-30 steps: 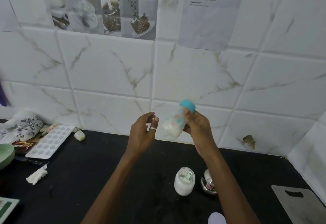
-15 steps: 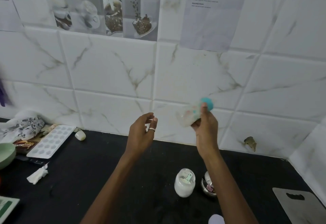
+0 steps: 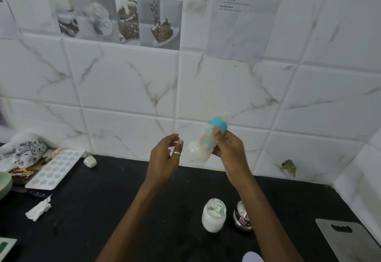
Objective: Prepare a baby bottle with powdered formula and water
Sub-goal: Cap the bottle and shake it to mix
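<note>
My right hand (image 3: 228, 146) grips a baby bottle (image 3: 203, 146) with a teal cap (image 3: 219, 124), held tilted in the air before the tiled wall. The bottle is blurred and holds milky white liquid. My left hand (image 3: 165, 154) hovers just left of the bottle with loosely curled fingers, holding nothing; a ring shows on one finger. Below, on the black counter (image 3: 123, 210), stands an open glass jar of white powder (image 3: 213, 215) with a small scoop inside.
A small steel container (image 3: 242, 218) sits beside the jar. A grey cutting board (image 3: 350, 241) lies at the right edge. At left are an ice tray (image 3: 54, 169), a crumpled tissue (image 3: 39, 210), a green bowl (image 3: 4, 183) and a cloth (image 3: 24, 150).
My right hand swung the bottle up and right, then back down toward my left hand. My left hand stayed in place.
</note>
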{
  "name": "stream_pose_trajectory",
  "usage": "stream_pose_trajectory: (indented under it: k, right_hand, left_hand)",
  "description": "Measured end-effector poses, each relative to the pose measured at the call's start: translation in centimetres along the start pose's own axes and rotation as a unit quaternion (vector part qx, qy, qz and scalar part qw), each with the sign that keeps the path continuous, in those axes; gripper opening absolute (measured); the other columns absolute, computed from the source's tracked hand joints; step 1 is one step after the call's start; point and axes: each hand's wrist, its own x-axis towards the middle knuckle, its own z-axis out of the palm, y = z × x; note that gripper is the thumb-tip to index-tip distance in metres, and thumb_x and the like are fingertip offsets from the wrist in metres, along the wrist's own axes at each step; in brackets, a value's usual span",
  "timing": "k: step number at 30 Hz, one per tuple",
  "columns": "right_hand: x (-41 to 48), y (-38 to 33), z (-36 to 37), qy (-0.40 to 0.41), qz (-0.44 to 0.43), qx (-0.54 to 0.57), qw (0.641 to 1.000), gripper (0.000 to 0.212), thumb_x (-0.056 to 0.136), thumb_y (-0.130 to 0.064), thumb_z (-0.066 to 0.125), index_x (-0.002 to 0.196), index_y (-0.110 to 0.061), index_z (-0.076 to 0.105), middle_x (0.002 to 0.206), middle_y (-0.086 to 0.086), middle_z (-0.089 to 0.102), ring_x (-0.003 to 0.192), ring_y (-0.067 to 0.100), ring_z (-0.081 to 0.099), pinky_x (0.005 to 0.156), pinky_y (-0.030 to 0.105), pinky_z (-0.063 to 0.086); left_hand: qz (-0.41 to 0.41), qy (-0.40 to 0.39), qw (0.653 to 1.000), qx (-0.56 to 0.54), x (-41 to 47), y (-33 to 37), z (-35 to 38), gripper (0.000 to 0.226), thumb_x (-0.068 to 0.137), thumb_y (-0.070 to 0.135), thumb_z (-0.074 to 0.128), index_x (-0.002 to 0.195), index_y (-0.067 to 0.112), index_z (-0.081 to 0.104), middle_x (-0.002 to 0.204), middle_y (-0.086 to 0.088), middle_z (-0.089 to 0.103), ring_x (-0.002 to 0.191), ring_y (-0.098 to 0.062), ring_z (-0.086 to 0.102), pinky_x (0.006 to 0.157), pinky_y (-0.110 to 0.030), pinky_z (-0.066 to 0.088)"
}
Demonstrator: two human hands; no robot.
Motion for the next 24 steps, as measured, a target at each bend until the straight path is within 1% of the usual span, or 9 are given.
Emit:
stream_pose_trajectory:
  k: [2, 4, 7, 9, 11, 14, 16, 19, 24]
  right_hand:
    - [0.7, -0.6, -0.7, 0.077, 0.006, 0.165, 0.983, 0.045, 0.092, -0.049, 0.059, 0.120, -0.015, 0.067, 0.117, 0.009, 0.075, 0.107, 0.020, 0.074, 0.085, 0.035, 0.061]
    - [1.1, -0.7, -0.8, 0.119, 0.007, 0.226, 0.967, 0.039, 0.097, -0.047, 0.056, 0.119, -0.016, 0.065, 0.117, 0.008, 0.075, 0.107, 0.019, 0.073, 0.083, 0.033, 0.061]
    - [0.1, 0.2, 0.1, 0.027, 0.021, 0.041, 0.999, 0.054, 0.085, -0.057, 0.060, 0.121, -0.015, 0.065, 0.118, 0.008, 0.074, 0.110, 0.024, 0.072, 0.090, 0.039, 0.060]
    - [-0.5, 0.6, 0.3, -0.033, 0.028, -0.043, 0.998, 0.050, 0.082, -0.055, 0.060, 0.118, -0.020, 0.066, 0.116, 0.004, 0.075, 0.109, 0.022, 0.072, 0.092, 0.040, 0.060]
    - [-0.2, -0.1, -0.1, 0.008, 0.018, 0.066, 0.998, 0.044, 0.085, -0.051, 0.062, 0.114, -0.018, 0.069, 0.108, 0.002, 0.078, 0.105, 0.020, 0.074, 0.088, 0.039, 0.060]
    - [1.1, -1.0, -1.0, 0.111, 0.006, 0.247, 0.963, 0.040, 0.093, -0.047, 0.058, 0.117, -0.016, 0.066, 0.109, 0.004, 0.077, 0.103, 0.018, 0.074, 0.083, 0.034, 0.060]
    - [0.8, -0.8, -0.6, 0.087, 0.003, 0.170, 0.982, 0.046, 0.092, -0.050, 0.057, 0.119, -0.014, 0.065, 0.108, 0.006, 0.077, 0.104, 0.021, 0.074, 0.084, 0.034, 0.060]
    - [-0.5, 0.0, 0.0, -0.023, 0.015, -0.013, 1.000, 0.050, 0.083, -0.052, 0.060, 0.118, -0.018, 0.066, 0.111, 0.001, 0.076, 0.109, 0.023, 0.072, 0.089, 0.036, 0.061]
    - [0.9, -1.2, -0.6, 0.111, 0.016, 0.251, 0.961, 0.042, 0.094, -0.046, 0.059, 0.121, -0.014, 0.065, 0.117, 0.008, 0.075, 0.107, 0.019, 0.073, 0.084, 0.035, 0.060]
  left_hand:
    - [-0.002, -0.001, 1.000, -0.003, -0.1, 0.0, -0.1, 0.034, 0.102, 0.036, 0.056, 0.131, 0.019, 0.062, 0.118, 0.010, 0.068, 0.110, -0.005, 0.064, 0.094, -0.039, 0.056]
    - [-0.004, 0.001, 1.000, -0.004, -0.1, 0.0, -0.3, 0.034, 0.102, 0.037, 0.056, 0.130, 0.020, 0.062, 0.118, 0.011, 0.068, 0.110, -0.004, 0.064, 0.094, -0.039, 0.056]
    - [-0.001, 0.004, 1.000, 0.000, 0.1, 0.0, -0.3, 0.034, 0.102, 0.036, 0.056, 0.130, 0.019, 0.062, 0.122, 0.006, 0.069, 0.109, -0.007, 0.065, 0.094, -0.041, 0.057]
    - [0.003, -0.001, 1.000, 0.006, 0.1, 0.1, -0.3, 0.035, 0.102, 0.035, 0.056, 0.131, 0.017, 0.062, 0.124, 0.004, 0.068, 0.110, -0.009, 0.064, 0.094, -0.042, 0.057]
    - [0.002, -0.003, 1.000, 0.002, 0.0, 0.2, -0.3, 0.035, 0.102, 0.036, 0.056, 0.131, 0.019, 0.062, 0.122, 0.006, 0.069, 0.110, -0.008, 0.064, 0.094, -0.041, 0.057]
    - [-0.005, -0.002, 1.000, 0.000, -0.2, 0.0, -0.5, 0.035, 0.102, 0.038, 0.056, 0.131, 0.020, 0.061, 0.119, 0.010, 0.068, 0.111, -0.005, 0.064, 0.094, -0.040, 0.056]
    - [0.000, 0.002, 1.000, 0.003, -0.2, -0.1, -0.6, 0.035, 0.102, 0.037, 0.056, 0.131, 0.019, 0.062, 0.120, 0.008, 0.068, 0.110, -0.007, 0.064, 0.094, -0.040, 0.057]
    - [0.008, 0.002, 1.000, 0.008, -0.1, 0.0, -0.4, 0.034, 0.102, 0.034, 0.057, 0.131, 0.017, 0.062, 0.121, 0.005, 0.069, 0.108, -0.007, 0.064, 0.093, -0.041, 0.057]
    - [0.001, -0.001, 1.000, 0.004, -0.1, 0.4, -0.5, 0.035, 0.102, 0.037, 0.056, 0.131, 0.019, 0.062, 0.117, 0.012, 0.067, 0.109, -0.006, 0.064, 0.094, -0.040, 0.056]
